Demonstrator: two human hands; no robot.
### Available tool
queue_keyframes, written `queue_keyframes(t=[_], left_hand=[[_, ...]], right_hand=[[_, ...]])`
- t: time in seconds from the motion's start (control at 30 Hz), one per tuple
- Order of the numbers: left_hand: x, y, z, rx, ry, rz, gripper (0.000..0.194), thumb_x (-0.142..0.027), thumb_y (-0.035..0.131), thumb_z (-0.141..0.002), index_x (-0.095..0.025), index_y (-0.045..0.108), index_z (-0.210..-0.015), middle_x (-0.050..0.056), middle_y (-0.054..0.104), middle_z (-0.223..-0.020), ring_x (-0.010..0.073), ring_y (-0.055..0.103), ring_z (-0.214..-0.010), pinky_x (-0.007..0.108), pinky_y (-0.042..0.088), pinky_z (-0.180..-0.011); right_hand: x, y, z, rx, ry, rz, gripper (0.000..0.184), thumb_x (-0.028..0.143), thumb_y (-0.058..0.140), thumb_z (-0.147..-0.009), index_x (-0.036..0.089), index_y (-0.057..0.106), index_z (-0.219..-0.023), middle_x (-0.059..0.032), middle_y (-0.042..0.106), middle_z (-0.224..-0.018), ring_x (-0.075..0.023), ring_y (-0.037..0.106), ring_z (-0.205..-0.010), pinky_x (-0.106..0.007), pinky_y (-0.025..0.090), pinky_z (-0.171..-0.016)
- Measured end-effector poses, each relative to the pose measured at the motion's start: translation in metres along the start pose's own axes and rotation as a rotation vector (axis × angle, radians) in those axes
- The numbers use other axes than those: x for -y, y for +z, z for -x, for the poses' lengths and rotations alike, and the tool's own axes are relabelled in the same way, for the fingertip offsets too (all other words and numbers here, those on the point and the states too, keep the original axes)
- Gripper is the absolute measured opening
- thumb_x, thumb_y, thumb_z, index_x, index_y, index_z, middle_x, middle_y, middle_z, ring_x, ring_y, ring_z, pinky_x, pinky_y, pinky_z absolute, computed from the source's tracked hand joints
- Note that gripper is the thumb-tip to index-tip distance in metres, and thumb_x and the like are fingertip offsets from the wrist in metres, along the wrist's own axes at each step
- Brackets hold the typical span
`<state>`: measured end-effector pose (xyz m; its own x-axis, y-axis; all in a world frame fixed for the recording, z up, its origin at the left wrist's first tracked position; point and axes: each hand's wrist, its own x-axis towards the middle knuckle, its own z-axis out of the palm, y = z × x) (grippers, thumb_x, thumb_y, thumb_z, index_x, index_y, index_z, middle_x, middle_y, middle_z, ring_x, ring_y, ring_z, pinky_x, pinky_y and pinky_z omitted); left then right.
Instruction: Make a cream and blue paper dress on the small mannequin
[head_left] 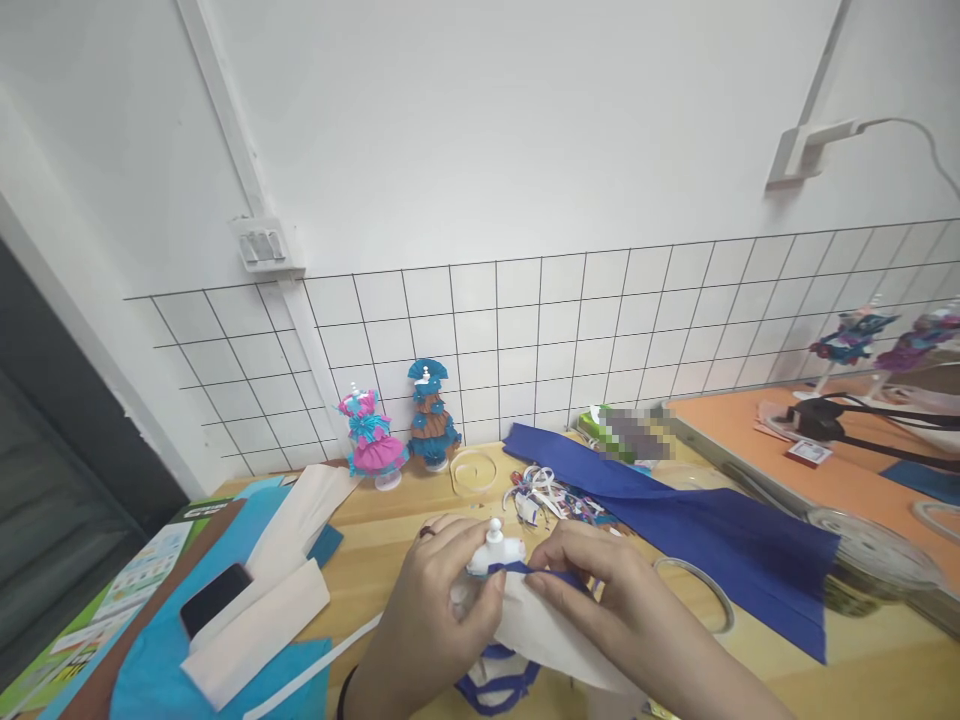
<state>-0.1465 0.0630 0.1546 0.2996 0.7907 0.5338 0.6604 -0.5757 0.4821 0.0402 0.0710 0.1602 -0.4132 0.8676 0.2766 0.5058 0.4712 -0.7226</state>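
Observation:
My left hand (pixel 439 605) is closed around a small white dress form (pixel 494 545) with a knobbed neck, its thumb pressing at the front. At the form's front, my right hand (pixel 611 585) pinches a pale crepe paper sheet (pixel 532 625) with its thumb and fingers. A dark blue strip (pixel 517 568) crosses the form's chest between both hands. Below them a blue looped trim (pixel 499 688) shows around the lower part. The pale sheet and my hands hide most of the form's body.
A blue crepe sheet (pixel 697 520) lies behind my right hand, beside paper scraps (pixel 555 495). Two dressed figurines, one pink (pixel 379 455) and one teal-brown (pixel 433 420), stand by the wall. Left are a phone (pixel 215 600) and folded pale paper (pixel 259 630); right, a ribbon spool (pixel 862 555).

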Motion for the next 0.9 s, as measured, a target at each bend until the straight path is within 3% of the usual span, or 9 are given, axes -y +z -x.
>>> queue_keyframes(t=[0.17,0.63,0.9], left_hand=[[-0.0010,-0.0006,0.0001,0.013,-0.006,0.000,0.020,-0.017,0.050,-0.077,-0.016,0.060,-0.094,0.010,0.064,-0.092,0.0221,0.057,-0.092,0.035,0.048,-0.082],[-0.0014,-0.0033,-0.0015,0.052,0.006,0.036,0.013,-0.020,0.051,-0.079,-0.018,0.058,-0.091,0.007,0.063,-0.088,0.0207,0.056,-0.088,0.034,0.047,-0.079],[0.0033,-0.0057,0.0014,0.085,0.032,0.045,0.013,-0.023,0.045,-0.085,-0.019,0.056,-0.090,0.008,0.063,-0.094,0.0215,0.056,-0.096,0.035,0.043,-0.088]], right_hand=[[-0.0013,0.0021,0.0017,-0.028,0.014,-0.001,0.013,0.024,0.053,-0.083,0.019,0.061,-0.073,-0.0014,0.063,-0.075,-0.0153,0.057,-0.073,-0.027,0.043,-0.066],[-0.0090,0.0058,0.0043,-0.102,-0.111,0.033,0.013,0.022,0.049,-0.086,0.021,0.057,-0.077,-0.0016,0.060,-0.075,-0.0147,0.056,-0.072,-0.026,0.043,-0.063],[-0.0066,0.0033,0.0070,-0.119,-0.135,0.078,0.015,0.025,0.049,-0.087,0.020,0.055,-0.074,-0.0011,0.059,-0.072,-0.0137,0.055,-0.067,-0.024,0.042,-0.060]])
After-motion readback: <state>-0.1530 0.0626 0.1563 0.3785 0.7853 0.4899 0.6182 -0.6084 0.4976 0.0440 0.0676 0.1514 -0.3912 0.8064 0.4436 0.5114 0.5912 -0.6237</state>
